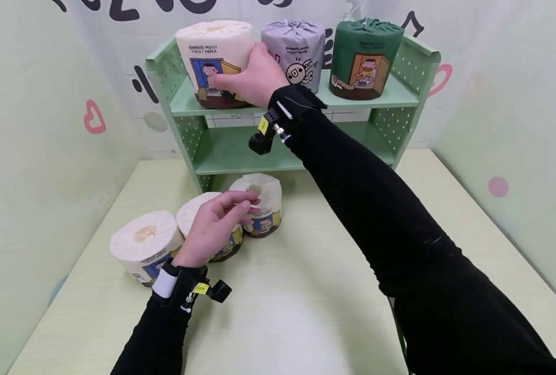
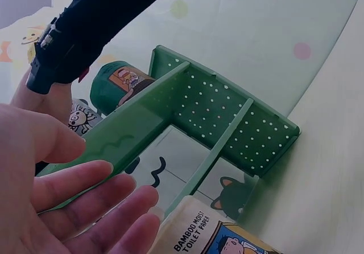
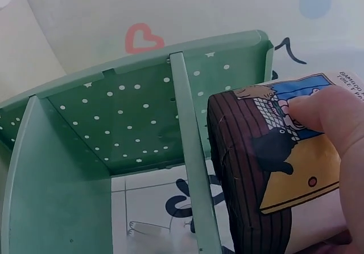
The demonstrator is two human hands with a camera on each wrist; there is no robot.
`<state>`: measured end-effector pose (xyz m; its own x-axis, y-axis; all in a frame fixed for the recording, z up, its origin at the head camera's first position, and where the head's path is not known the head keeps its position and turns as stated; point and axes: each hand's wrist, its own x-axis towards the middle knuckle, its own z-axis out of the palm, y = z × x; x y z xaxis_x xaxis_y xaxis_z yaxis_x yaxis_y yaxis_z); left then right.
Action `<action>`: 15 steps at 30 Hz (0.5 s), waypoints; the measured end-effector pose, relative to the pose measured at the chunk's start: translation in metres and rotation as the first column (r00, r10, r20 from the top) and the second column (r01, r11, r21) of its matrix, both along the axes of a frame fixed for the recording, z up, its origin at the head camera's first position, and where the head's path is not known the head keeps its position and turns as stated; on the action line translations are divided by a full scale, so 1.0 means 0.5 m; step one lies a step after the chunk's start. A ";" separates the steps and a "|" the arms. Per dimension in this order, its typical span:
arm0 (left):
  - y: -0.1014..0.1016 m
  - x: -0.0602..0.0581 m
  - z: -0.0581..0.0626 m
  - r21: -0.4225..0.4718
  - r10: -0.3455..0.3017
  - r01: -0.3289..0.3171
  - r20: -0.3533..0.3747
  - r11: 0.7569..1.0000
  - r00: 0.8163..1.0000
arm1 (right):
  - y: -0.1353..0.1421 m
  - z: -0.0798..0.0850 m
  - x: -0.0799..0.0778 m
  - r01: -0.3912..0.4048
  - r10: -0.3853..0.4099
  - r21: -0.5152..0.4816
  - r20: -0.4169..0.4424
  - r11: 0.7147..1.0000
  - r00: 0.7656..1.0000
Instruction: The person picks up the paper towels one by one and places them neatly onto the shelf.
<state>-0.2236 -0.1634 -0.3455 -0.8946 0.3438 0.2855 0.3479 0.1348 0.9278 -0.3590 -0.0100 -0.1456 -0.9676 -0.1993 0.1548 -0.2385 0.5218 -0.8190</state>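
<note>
On the left of the top shelf, my right hand (image 1: 259,78) grips a white toilet paper roll (image 1: 212,39), thumb across its printed front and fingers at its right side. The right wrist view shows the brown lower band of this white roll (image 3: 244,168) beside the shelf's edge. Lower down, my left hand (image 1: 214,224) is held with fingers spread and nothing gripped, above a middle white roll (image 1: 196,205) on the table. Its fingertips overlap another white roll (image 1: 268,195) at the shelf's foot. A third white roll (image 1: 142,237) stands at the left.
A green two-tier shelf (image 1: 240,151) with dotted side panels stands at the table's back. Its top tier also bears a lilac wrapped roll (image 1: 294,39) and a dark green wrapped roll (image 1: 367,39). Behind hangs a printed curtain (image 1: 503,78). The pale table (image 1: 306,291) spreads in front.
</note>
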 end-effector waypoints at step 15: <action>-0.001 0.000 -0.001 -0.005 0.000 0.000 -0.009 1.000 1.000 | -0.006 -0.024 -0.004 0.029 -0.027 0.095 -0.024 0.995 0.999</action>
